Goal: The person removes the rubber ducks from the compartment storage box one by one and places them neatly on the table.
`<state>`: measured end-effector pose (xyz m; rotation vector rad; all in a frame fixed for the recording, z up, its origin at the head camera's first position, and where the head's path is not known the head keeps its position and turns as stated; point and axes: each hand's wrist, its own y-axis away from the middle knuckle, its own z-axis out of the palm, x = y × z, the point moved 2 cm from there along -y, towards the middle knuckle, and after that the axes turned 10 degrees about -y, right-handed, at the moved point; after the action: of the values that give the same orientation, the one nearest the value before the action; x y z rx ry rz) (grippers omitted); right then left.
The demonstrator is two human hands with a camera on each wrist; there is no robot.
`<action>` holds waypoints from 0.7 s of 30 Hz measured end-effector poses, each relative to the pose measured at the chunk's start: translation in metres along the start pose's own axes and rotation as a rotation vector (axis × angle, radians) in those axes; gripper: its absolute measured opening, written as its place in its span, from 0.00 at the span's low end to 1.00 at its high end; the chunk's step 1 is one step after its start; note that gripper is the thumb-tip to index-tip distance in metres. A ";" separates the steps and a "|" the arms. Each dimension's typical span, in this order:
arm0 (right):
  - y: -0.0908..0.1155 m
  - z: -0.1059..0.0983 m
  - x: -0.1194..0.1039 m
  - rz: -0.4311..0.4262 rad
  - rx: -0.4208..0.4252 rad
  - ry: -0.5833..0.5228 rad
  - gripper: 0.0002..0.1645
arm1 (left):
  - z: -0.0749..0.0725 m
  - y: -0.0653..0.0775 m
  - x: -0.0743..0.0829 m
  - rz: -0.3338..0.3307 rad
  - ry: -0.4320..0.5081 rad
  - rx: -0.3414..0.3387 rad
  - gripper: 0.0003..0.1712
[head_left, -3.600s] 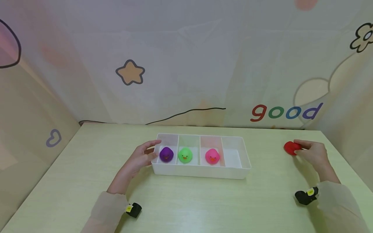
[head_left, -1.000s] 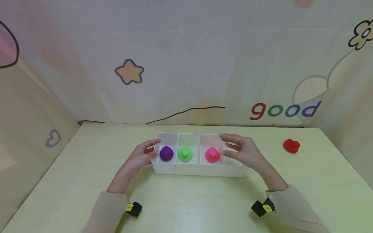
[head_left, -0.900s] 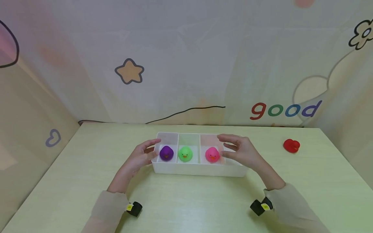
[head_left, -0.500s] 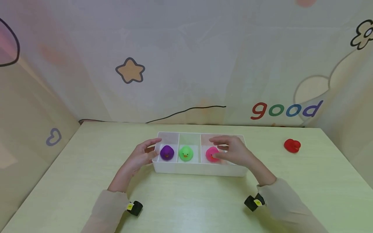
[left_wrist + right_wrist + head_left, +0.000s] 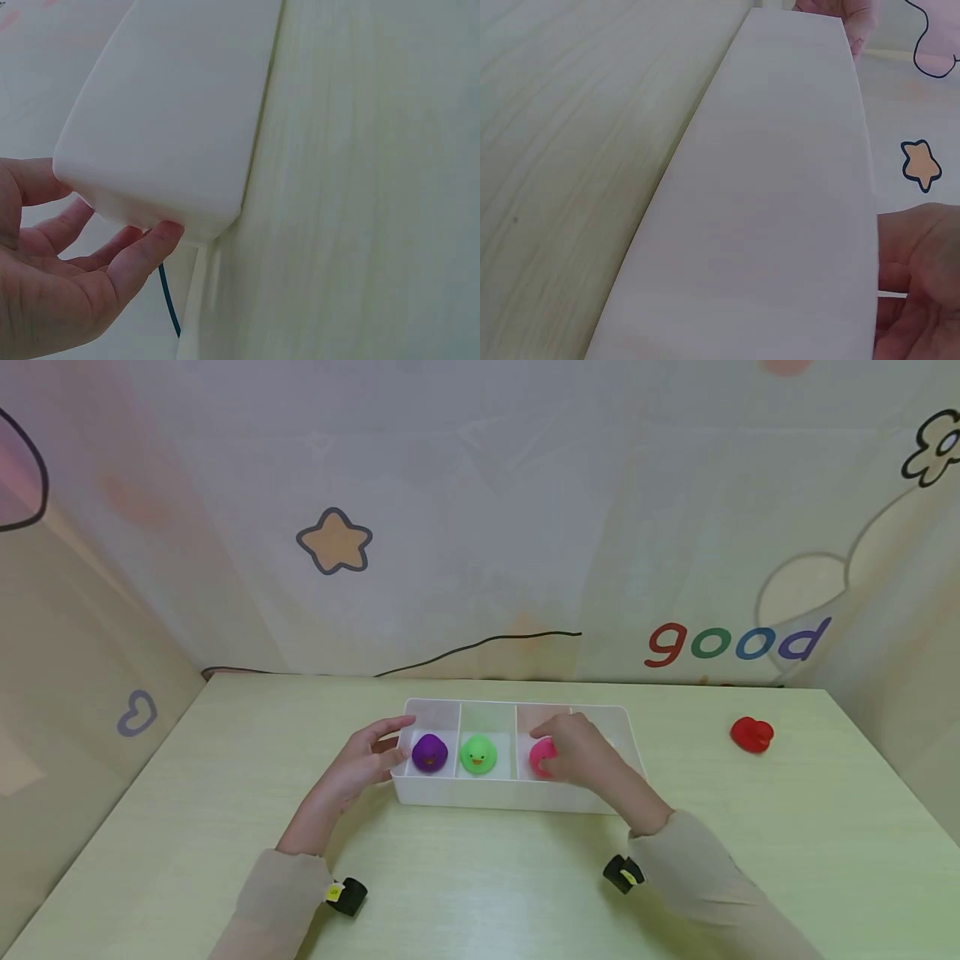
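Left hand (image 5: 366, 758) grips the white tray (image 5: 495, 793); right hand (image 5: 582, 753) clasps the pink duck (image 5: 539, 757).

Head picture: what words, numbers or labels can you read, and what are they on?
"good": on the patterned backdrop, in coloured letters.
Yellow label on the left wrist's black device: too small to read.
Yellow label on the right wrist's black device: too small to read.
White tray: no writing that I can see.
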<state>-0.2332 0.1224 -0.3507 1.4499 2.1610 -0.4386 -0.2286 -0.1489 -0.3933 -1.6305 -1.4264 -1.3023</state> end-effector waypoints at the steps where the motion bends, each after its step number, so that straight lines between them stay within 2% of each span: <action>1: 0.000 0.001 -0.001 -0.006 0.000 0.024 0.18 | 0.000 0.000 0.000 0.000 0.000 -0.001 0.28; 6: 0.000 0.004 -0.008 -0.075 0.018 0.158 0.10 | 0.000 0.000 0.000 0.004 0.004 -0.006 0.28; 10: -0.004 0.007 -0.009 -0.072 0.019 0.232 0.03 | -0.001 0.001 -0.001 0.001 -0.004 -0.005 0.28; 15: -0.008 0.012 -0.008 -0.091 0.027 0.304 0.07 | -0.001 0.000 -0.001 -0.003 -0.002 -0.006 0.28; 21: -0.008 0.014 -0.009 -0.138 0.064 0.303 0.10 | -0.001 0.001 -0.001 0.000 0.002 -0.010 0.28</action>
<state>-0.2346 0.1057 -0.3570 1.4868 2.5183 -0.3582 -0.2284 -0.1504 -0.3934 -1.6354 -1.4205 -1.3131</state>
